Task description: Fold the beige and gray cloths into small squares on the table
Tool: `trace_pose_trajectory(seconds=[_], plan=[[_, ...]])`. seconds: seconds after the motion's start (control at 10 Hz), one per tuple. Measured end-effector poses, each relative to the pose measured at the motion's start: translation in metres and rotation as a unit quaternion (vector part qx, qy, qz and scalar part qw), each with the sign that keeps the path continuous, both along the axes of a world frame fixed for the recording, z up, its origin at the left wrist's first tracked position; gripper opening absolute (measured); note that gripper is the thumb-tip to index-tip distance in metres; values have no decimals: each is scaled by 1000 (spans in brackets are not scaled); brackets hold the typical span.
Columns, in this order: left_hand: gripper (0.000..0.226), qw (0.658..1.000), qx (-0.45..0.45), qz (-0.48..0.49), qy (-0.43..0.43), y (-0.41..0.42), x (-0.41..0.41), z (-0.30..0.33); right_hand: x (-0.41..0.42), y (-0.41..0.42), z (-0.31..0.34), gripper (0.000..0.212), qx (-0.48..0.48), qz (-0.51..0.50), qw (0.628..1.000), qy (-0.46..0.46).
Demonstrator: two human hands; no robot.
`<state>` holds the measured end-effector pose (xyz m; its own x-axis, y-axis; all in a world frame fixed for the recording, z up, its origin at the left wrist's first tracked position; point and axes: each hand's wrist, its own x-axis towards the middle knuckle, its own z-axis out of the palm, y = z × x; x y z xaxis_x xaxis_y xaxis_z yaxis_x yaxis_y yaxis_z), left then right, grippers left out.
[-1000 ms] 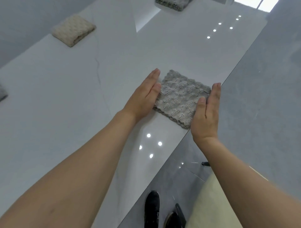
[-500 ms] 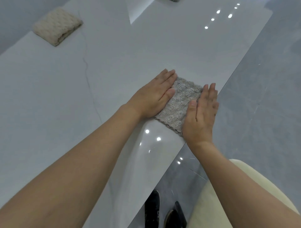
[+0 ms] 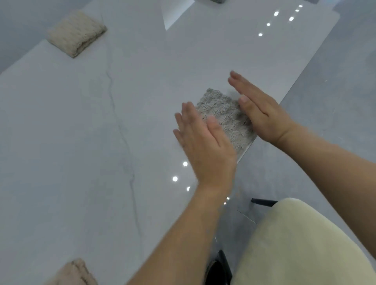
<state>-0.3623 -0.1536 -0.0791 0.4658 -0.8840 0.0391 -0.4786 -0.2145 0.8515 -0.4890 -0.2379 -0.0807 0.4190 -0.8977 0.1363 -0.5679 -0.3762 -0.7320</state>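
A folded gray cloth (image 3: pixel 222 114) lies as a small square near the right edge of the white table (image 3: pixel 81 132). My left hand (image 3: pixel 201 138) hovers flat at the cloth's near left side, fingers straight, blurred by motion. My right hand (image 3: pixel 258 107) is flat with straight fingers along the cloth's right edge, its heel over the table edge. A folded beige cloth (image 3: pixel 76 36) sits at the far left corner. Another beige cloth (image 3: pixel 75 272) shows at the bottom edge. Neither hand holds anything.
A cream padded chair seat (image 3: pixel 295 244) stands just below the table's right edge, with a dark chair leg (image 3: pixel 262 201) beside it. A dark gray cloth (image 3: pixel 217 1) peeks in at the top. Gray floor runs along the right.
Both hands were pressing flat on the gray cloth half a second ago. They have since lifted and slid off to its sides, and the view has swung left, showing the chair.
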Motion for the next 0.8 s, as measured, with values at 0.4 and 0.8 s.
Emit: trace_pose_trajectory(seconds=[0.4,0.8], plan=[[69,957,182,-31,-222,12,-24,-35,-3,-27,-26,57,-8,161,967,200],[76,940,127,-119,-292,30,20,-35,-22,-14,-31,60,-5,-24,971,239]])
